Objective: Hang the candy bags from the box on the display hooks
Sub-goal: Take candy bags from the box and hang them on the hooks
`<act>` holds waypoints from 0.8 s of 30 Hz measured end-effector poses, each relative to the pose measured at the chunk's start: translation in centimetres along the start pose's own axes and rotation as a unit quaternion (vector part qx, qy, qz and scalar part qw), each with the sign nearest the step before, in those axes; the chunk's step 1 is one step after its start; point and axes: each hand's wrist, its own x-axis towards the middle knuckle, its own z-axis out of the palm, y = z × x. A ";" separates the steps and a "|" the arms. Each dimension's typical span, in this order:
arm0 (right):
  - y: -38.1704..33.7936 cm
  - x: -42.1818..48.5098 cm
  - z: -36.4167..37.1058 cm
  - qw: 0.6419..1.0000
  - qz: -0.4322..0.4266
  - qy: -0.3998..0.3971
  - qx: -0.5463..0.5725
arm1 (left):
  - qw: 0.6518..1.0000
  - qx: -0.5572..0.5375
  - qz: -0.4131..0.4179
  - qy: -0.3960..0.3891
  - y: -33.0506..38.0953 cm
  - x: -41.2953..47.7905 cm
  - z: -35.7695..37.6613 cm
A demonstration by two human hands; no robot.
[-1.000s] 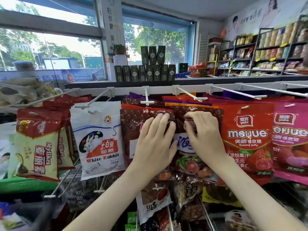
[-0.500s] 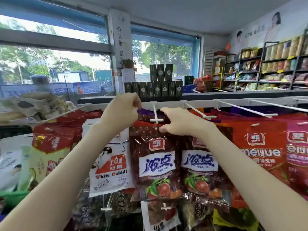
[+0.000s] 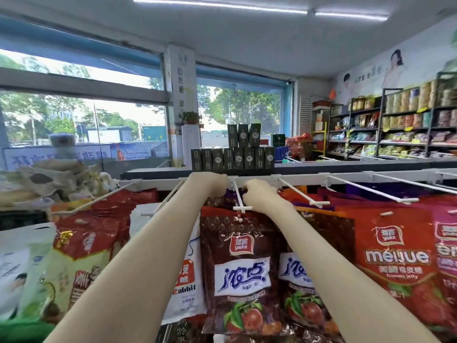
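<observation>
The bag [image 3: 241, 268] is hung on the hook [image 3: 240, 198], top up, long side up-down. Both arms are stretched up; L hand [image 3: 213, 185] & R hand [image 3: 257, 195] are curled at hook's back; grip can't be told.

Brown bag [image 3: 237, 268], centre of frame: red badge reading "yake" over Chinese characters; white label below with large blue Chinese characters. Second brown bag [image 3: 296, 271], just right of it: the same blue lettering, partly covered. Red bag [image 3: 395, 256], right: "yake" badge, "meijue" in white, small print too blurred to read. White bag [image 3: 188, 288], lower centre-left: "abbit". Pillar [image 3: 181, 78], upper centre: vertical Chinese characters, illegible.
</observation>
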 end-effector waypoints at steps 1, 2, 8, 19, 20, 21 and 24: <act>-0.2 0.5 0.1 0.999 0.003 0.005 -0.035 | 1.000 -0.007 0.002 0.002 -0.1 0.2 0.2; -0.3 0.9 0.1 0.998 0.001 0.013 -0.063 | 1.000 -0.013 0.007 0.007 -0.2 0.4 0.4; 0.3 3.6 0.9 0.996 -0.013 -0.039 -0.075 | 0.999 -0.025 0.013 0.022 -1.0 1.4 0.8; 0.5 3.2 0.6 0.996 -0.008 -0.046 -0.072 | 0.997 -0.073 0.006 0.026 -0.9 1.7 2.3; 0.5 3.3 0.6 0.997 -0.008 -0.037 -0.068 | 0.996 -0.081 0.004 0.028 -0.9 1.7 2.4; 0.6 3.5 0.6 0.998 -0.004 -0.031 -0.060 | 0.996 -0.086 0.000 0.030 -1.0 1.8 2.6; 0.7 4.2 0.9 0.999 0.016 -0.014 -0.032 | 0.995 -0.096 -0.006 0.034 -0.9 1.8 2.6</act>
